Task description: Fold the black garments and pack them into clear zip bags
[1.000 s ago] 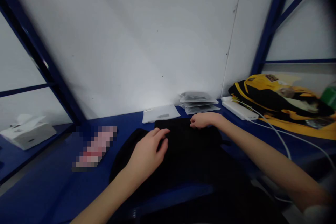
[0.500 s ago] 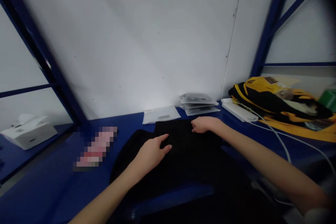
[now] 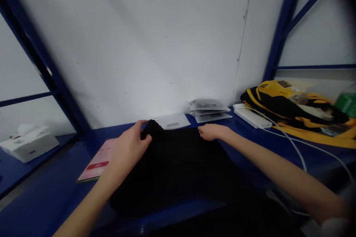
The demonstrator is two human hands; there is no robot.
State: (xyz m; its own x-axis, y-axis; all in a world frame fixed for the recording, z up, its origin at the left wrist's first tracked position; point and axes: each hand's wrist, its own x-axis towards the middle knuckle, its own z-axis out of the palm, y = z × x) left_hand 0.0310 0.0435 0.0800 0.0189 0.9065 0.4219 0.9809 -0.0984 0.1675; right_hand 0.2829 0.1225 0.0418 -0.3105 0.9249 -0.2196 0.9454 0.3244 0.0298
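Observation:
A black garment (image 3: 178, 166) lies spread on the blue shelf surface (image 3: 44, 200) in front of me. My left hand (image 3: 128, 148) grips its far left corner and lifts it a little off the surface. At the garment's far right edge, my right hand (image 3: 211, 132) pinches the cloth, fingers curled. Both forearms reach out over the cloth from below.
A phone with a pink screen (image 3: 98, 159) lies left of the garment. White packets (image 3: 172, 120) and a stack of clear bags (image 3: 208, 109) sit by the wall. A white power strip (image 3: 251, 116) with cables, a yellow-black jacket (image 3: 294, 109) and a tissue box (image 3: 27, 144) stand around.
My left hand went from resting on the middle of the cloth to its far left corner and took hold of it. The right hand stayed at the far edge.

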